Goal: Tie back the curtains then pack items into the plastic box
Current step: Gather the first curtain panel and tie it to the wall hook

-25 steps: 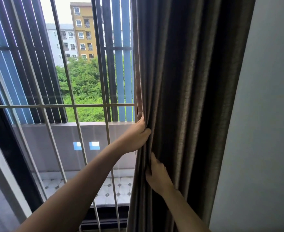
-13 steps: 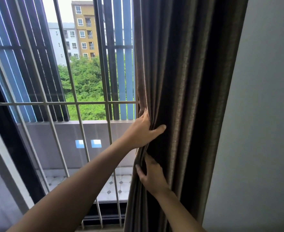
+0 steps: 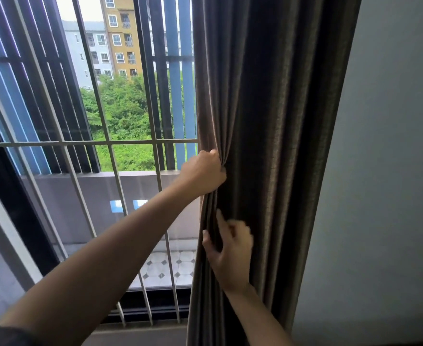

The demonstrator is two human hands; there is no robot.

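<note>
Brown curtain (image 3: 267, 146) now fisted, left hand (image 3: 203, 173).

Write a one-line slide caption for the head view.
Left hand clenches the gathered dark brown fabric curtain beside the barred window; right hand reaches into its folds below.

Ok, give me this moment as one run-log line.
phase: gathering curtain | left hand: fist shut on curtain edge | right hand: fingers loose on folds below | tie-back: none visible | box: not in view
</note>
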